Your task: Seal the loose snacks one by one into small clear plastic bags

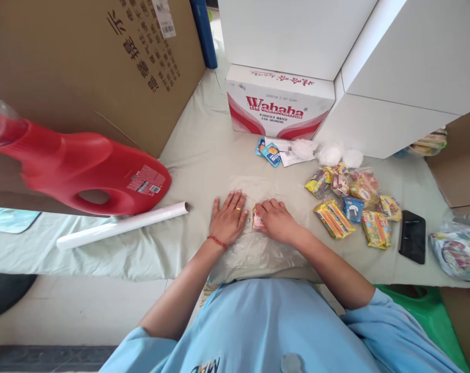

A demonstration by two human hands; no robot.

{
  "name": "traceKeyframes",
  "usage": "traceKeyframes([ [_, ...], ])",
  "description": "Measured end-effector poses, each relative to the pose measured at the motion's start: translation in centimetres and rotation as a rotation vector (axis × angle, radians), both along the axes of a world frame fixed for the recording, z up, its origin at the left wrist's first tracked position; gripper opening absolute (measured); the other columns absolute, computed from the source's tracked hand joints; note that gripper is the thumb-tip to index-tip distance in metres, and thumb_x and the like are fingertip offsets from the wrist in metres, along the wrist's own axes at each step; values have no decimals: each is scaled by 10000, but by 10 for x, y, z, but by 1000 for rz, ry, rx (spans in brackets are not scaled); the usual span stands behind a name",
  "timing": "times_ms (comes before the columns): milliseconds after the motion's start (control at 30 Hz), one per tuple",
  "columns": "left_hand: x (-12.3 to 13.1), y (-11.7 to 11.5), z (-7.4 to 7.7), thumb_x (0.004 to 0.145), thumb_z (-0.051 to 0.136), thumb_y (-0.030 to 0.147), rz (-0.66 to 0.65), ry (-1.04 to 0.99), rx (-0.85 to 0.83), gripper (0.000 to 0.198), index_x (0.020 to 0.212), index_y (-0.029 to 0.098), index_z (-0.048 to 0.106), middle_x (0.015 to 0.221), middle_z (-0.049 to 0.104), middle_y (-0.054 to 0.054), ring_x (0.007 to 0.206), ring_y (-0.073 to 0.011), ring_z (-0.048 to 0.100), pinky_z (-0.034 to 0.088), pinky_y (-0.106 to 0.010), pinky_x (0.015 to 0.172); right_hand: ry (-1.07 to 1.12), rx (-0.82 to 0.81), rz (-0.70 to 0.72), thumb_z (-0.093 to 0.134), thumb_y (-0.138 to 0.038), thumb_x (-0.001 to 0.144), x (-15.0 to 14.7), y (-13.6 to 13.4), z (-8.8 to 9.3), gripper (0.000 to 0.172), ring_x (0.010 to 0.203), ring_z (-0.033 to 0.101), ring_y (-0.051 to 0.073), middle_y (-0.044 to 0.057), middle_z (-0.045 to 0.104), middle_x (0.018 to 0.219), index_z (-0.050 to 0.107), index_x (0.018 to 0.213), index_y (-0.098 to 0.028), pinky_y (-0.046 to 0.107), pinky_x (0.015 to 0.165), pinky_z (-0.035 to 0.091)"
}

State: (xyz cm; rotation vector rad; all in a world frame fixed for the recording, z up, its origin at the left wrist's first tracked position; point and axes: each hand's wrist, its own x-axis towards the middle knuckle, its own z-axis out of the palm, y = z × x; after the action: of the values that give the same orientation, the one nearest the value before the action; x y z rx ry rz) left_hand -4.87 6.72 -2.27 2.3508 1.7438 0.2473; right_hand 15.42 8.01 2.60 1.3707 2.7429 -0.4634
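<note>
My left hand lies flat with its fingers spread, pressing on the left side of a clear plastic bag. A ring and a red string bracelet are on it. My right hand is curled over a small pink and red snack packet, gripping it on top of the bag. Most of that packet is hidden under the fingers. To the right is a cluster of wrapped snacks, mostly yellow, with one blue packet among them.
Behind the hands stands a Wahaha water carton, with blue sachets and white crumpled plastic before it. A red detergent bottle and a white roll lie left. A black phone and a filled plastic bag are right.
</note>
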Motion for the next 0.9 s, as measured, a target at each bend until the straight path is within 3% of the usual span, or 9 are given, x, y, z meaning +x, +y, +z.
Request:
traceKeyframes([
  [167,0,2,-2,1067,282,420,5,-6,2,582,1623,260,347,1683,347,-88,1577,-280,296,111,-635,1278,36,-26,-7,744,-396,905,2,-1,1,669,1203,515,350,200,613,1284,495,1454,-105,494,1000,423],
  [300,-10,-1,3,1061,317,415,-3,-100,56,564,1583,224,413,1693,329,-117,1580,-277,292,182,-586,1280,218,-15,-11,764,-491,881,19,-6,9,829,1334,451,358,207,517,1472,405,1541,-142,540,1115,382],
  [367,-20,-9,9,1051,352,385,-36,-159,101,525,1527,205,481,1669,382,-127,1579,-262,296,203,-553,1286,344,3,-33,699,-451,943,39,-16,15,669,1299,479,327,184,546,1438,458,1499,-167,512,1099,416],
  [433,-33,-21,16,1027,376,319,-125,-213,102,446,1407,218,587,1599,496,-113,1558,-234,342,233,-516,1288,443,-13,-55,604,-376,1008,62,-35,19,389,1138,553,284,146,641,1241,582,1349,-190,465,997,488],
  [500,-49,-36,21,985,392,255,-276,-252,30,381,1249,243,667,1499,604,-91,1514,-213,416,265,-489,1284,490,-72,-45,566,-336,1023,84,-61,16,217,990,578,258,111,667,1055,648,1176,-206,429,883,526],
  [600,-71,-57,24,931,464,274,-471,-258,-123,353,1218,234,667,1502,599,-105,1502,-238,435,266,-505,1286,466,-156,-14,644,-352,980,106,-101,1,244,1041,581,273,128,660,1129,645,1177,-210,447,892,546],
  [700,-86,-65,20,939,529,344,-519,-250,-198,368,1266,222,645,1567,533,-126,1507,-260,429,286,-507,1274,446,-136,-59,592,-257,1002,111,-125,-18,178,1100,578,271,132,657,1187,657,1162,-216,470,947,535],
  [800,-88,-58,15,1011,469,317,-458,-303,-210,243,1068,249,695,1461,641,-92,1419,-225,538,352,-470,1231,481,-139,-83,513,-200,1027,107,-122,-23,169,1012,593,241,112,678,1097,681,1028,-216,435,899,524],
  [900,-84,-43,19,1040,436,325,-379,-428,-251,262,972,248,677,1277,747,-70,1274,-212,647,446,-428,1139,521,-260,8,506,-264,1050,106,-100,-11,197,912,600,209,82,690,965,670,957,-209,381,855,507],
])
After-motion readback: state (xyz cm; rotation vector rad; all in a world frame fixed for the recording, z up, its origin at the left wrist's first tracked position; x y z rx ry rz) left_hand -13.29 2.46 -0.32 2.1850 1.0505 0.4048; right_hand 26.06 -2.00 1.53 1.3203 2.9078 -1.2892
